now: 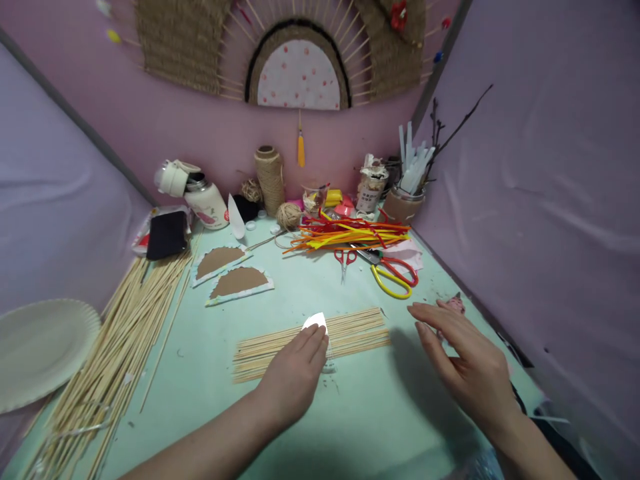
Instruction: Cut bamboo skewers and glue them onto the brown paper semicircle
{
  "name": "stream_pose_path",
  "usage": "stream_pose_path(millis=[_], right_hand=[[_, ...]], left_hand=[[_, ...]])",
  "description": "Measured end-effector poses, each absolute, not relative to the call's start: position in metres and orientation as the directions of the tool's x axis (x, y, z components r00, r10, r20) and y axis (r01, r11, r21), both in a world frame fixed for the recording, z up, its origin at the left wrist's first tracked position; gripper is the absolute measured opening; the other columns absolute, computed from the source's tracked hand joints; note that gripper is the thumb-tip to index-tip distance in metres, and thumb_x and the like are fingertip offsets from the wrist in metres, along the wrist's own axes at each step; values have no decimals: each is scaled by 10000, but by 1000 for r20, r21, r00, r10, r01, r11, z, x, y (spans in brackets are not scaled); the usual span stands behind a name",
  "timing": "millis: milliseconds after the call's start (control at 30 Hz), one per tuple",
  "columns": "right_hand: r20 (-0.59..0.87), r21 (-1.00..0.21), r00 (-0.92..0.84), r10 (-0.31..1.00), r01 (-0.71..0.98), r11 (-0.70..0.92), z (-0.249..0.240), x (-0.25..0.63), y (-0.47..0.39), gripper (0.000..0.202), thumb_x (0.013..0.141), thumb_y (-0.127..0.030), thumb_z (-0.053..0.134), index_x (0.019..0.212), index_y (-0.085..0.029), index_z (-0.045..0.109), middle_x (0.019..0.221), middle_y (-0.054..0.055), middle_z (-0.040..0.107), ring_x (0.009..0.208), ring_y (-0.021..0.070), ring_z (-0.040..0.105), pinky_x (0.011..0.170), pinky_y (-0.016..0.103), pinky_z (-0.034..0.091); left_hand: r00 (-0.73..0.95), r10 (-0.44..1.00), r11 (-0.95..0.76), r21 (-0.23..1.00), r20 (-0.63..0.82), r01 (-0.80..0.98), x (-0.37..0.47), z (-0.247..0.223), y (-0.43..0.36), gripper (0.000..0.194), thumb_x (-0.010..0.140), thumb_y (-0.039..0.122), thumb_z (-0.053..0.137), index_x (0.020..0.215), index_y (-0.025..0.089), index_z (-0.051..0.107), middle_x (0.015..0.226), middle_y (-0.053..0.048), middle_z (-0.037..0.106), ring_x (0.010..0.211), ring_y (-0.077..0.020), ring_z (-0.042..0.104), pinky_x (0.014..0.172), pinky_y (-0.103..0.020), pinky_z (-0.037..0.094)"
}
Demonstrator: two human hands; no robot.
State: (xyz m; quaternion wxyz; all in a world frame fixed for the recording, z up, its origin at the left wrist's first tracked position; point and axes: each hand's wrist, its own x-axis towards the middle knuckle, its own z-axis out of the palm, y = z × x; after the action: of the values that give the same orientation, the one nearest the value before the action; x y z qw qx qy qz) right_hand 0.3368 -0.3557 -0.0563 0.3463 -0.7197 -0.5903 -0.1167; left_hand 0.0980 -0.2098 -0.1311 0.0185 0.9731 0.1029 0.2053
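My left hand (297, 370) lies flat on a row of thin bamboo sticks (357, 325) set side by side on the table. Under its fingertips a bright white piece with a rounded edge (316, 321) shows; the rest of it is hidden by the hand. A clear strip seems to cross the sticks beside the fingers. To the right, my right hand (465, 363) hovers over the table with thumb and fingers apart, holding nothing. Beyond the sticks lie two half-round cardboard pieces with pale patterned edging (240, 281), the other cardboard half (220, 261) slightly behind.
Long loose sticks (135, 320) and a white paper plate (45, 347) are at left. Behind stand a bottle (207, 203), a twine spool (270, 180) and a jar (403, 205). Red-yellow strips (350, 233), small scissors (344, 263) and large scissors (395, 277) lie at back right.
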Motion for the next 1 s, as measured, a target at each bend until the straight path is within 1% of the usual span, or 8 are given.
stream_pose_path(millis=[133, 267, 367, 533, 700, 800, 900, 1000], right_hand=[[558, -296, 228, 798, 953, -65, -38, 356, -337, 184, 922, -261, 525, 1054, -223, 649, 1024, 69, 742, 976, 233, 696, 930, 398, 525], [528, -248, 224, 819, 963, -104, -17, 379, -309, 235, 943, -313, 480, 1026, -211, 674, 979, 70, 757, 887, 216, 711, 808, 329, 543], [486, -239, 271, 831, 956, -172, -2, 394, -287, 275, 936, -331, 461, 985, -202, 698, 958, 71, 767, 842, 225, 715, 749, 321, 533], [368, -288, 439, 820, 892, -348, 15, 425, -252, 256, 897, -308, 503, 975, -207, 725, 973, 57, 772, 825, 219, 713, 701, 292, 504], [349, -264, 546, 762, 837, -479, 22, 468, -222, 244, 861, -199, 527, 978, -162, 738, 963, 110, 770, 863, 256, 705, 712, 312, 485], [340, -249, 583, 738, 812, -527, 22, 486, -210, 225, 866, -180, 539, 974, -162, 736, 963, 117, 764, 899, 249, 696, 740, 309, 488], [332, -234, 598, 729, 801, -550, 20, 496, -199, 180, 908, -236, 566, 998, -157, 701, 994, 96, 733, 920, 214, 676, 807, 343, 513], [327, -224, 606, 725, 795, -564, 16, 505, -189, 246, 932, -330, 577, 1099, -158, 633, 1108, 74, 663, 958, 195, 648, 844, 408, 536]], left_hand=[[881, 219, -976, 83, 420, 203, 98, -134, -211, 377, 897, 96, 426, 1250, 67, 557, 1265, -191, 629, 1195, -263, 593, 947, -428, 555], [860, 213, -973, 22, 463, 229, 99, -135, -210, 352, 905, 107, 425, 1219, 81, 583, 1229, -162, 657, 1136, -245, 632, 903, -382, 581], [851, 175, -974, -38, 495, 223, 99, -132, -208, 355, 900, 100, 418, 1208, 100, 595, 1212, -137, 672, 1100, -222, 651, 878, -337, 588], [831, 120, -974, -98, 544, 205, 99, -129, -203, 354, 889, 118, 436, 1199, 116, 608, 1212, -112, 678, 1114, -208, 642, 903, -295, 571], [829, 87, -976, -118, 552, 181, 99, -134, -199, 377, 887, 119, 419, 1219, 112, 597, 1215, -113, 675, 1127, -206, 632, 890, -278, 570], [821, 57, -976, -141, 568, 165, 100, -137, -196, 364, 903, 137, 408, 1204, 110, 610, 1207, -120, 677, 1129, -206, 628, 892, -277, 567], [817, 28, -969, -184, 576, 163, 101, -138, -195, 346, 922, 163, 395, 1164, 105, 635, 1188, -119, 686, 1108, -208, 639, 872, -275, 576], [819, 15, -964, -209, 574, 164, 101, -138, -194, 341, 931, 159, 382, 1129, 108, 654, 1174, -109, 694, 1092, -205, 648, 856, -268, 582]])
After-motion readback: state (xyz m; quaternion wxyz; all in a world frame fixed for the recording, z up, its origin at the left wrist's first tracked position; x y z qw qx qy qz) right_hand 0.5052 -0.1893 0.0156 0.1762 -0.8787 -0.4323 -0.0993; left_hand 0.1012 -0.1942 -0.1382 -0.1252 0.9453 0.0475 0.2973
